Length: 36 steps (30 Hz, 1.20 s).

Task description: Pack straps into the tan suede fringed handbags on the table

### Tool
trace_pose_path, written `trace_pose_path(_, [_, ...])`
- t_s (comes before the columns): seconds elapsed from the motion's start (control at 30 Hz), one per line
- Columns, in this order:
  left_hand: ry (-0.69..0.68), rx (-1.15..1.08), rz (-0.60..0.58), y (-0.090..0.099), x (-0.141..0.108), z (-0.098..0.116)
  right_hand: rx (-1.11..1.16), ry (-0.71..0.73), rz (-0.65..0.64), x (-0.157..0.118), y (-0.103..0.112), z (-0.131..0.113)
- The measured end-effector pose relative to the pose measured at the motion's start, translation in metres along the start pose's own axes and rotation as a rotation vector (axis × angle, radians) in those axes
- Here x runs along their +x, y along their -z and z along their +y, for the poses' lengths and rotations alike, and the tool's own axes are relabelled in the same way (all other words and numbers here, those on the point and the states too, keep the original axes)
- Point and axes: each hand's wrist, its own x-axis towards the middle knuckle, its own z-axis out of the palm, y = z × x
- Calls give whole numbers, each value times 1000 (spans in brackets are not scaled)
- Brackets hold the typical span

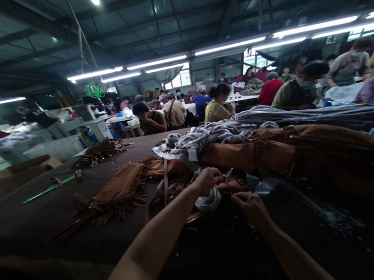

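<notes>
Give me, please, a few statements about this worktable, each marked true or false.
The left hand rests over a crumpled pale strip: true.
The right hand holds a flat green tool: false; the tool lies apart from both hands on the dark brown table.
Fringed brown suede pieces lie on that table: true.
Coiled grey straps hang from a rack: false; they lie heaped on the table.

Leather-goods or garment factory floor: long dark worktable (24, 226) heaped with fringed brown suede pieces (119, 190), many workers (175, 113) at tables beyond, fluorescent tube lights (157, 62), steel roof trusses (165, 18).
</notes>
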Motion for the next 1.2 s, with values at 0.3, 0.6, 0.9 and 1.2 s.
trace_pose_path(0.3, [-229, -165, 52, -8, -48, 21, 358, -178, -130, 11, -4, 12])
trace_pose_path(0.6, [-309, 18, 146, -7, -60, 25, 335, -157, -140, 16, -7, 18])
trace_pose_path(0.9, [-242, -98, 133, -13, -68, 27, 128, -31, -5, 9, -5, 9])
trace_pose_path(1.2, [102, -588, -111, -11, -41, 29, -49, 29, -56, 5, 1, 1])
